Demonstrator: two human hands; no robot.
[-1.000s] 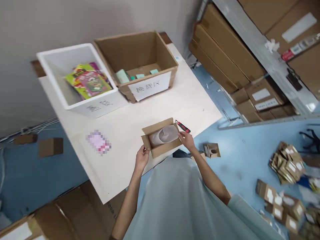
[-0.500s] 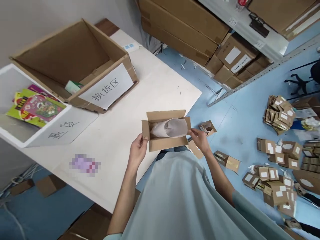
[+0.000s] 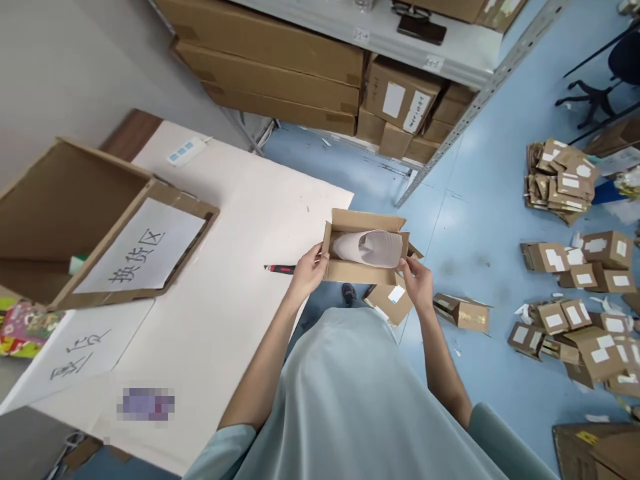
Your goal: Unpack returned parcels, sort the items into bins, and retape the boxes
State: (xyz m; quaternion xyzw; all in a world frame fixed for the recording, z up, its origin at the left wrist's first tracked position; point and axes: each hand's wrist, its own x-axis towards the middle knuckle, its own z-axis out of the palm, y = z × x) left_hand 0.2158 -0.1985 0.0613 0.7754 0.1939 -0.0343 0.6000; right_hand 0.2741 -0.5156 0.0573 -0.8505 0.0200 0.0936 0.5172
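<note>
I hold a small open cardboard box (image 3: 350,270) in both hands, just off the white table's right edge (image 3: 260,220). A rolled white paper-wrapped item (image 3: 370,247) lies inside it. My left hand (image 3: 307,273) grips the box's left end, fingers curled round the flap. My right hand (image 3: 419,283) grips the right end. A red and black utility knife (image 3: 280,269) lies on the table just left of my left hand.
A large open cardboard box (image 3: 75,220) with a paper label stands at the table's left. A power strip (image 3: 186,151) lies at the far edge. Several small boxes (image 3: 575,320) litter the blue floor at right. Shelving (image 3: 400,40) with big cartons stands behind.
The view has swung to the right, and I have lifted the small box off the table toward its right edge. The knife now lies left of my hands.
</note>
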